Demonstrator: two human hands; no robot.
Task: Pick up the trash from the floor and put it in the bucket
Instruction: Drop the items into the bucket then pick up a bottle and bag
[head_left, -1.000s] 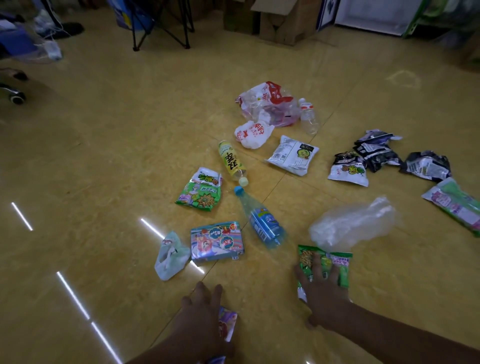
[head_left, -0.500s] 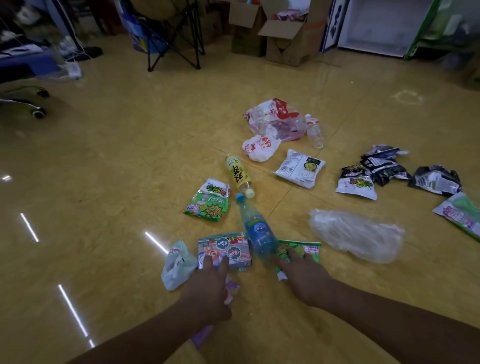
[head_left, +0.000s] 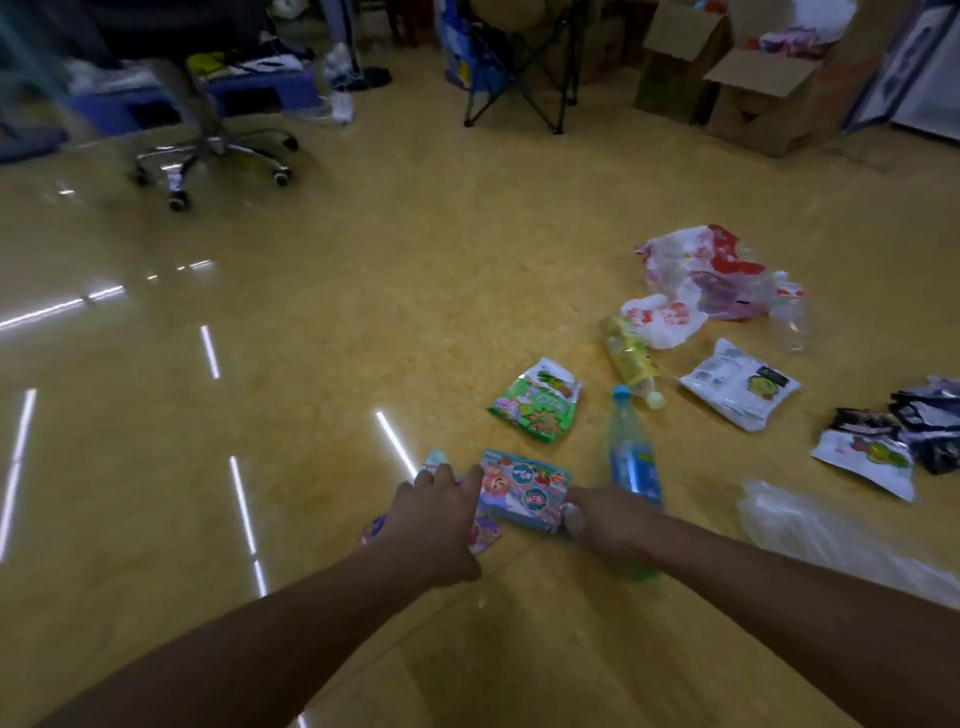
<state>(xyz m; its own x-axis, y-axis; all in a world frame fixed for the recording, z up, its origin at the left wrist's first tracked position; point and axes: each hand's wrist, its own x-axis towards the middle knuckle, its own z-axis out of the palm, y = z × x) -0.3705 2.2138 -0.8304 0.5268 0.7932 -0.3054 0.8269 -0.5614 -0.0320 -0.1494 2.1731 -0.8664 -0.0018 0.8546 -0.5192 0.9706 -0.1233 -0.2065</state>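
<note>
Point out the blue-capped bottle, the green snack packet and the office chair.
blue-capped bottle (head_left: 634, 465): head view, on its blue label.
green snack packet (head_left: 535, 404): head view, middle of its printed face.
office chair (head_left: 210, 148): head view, on its wheeled metal base.
</note>
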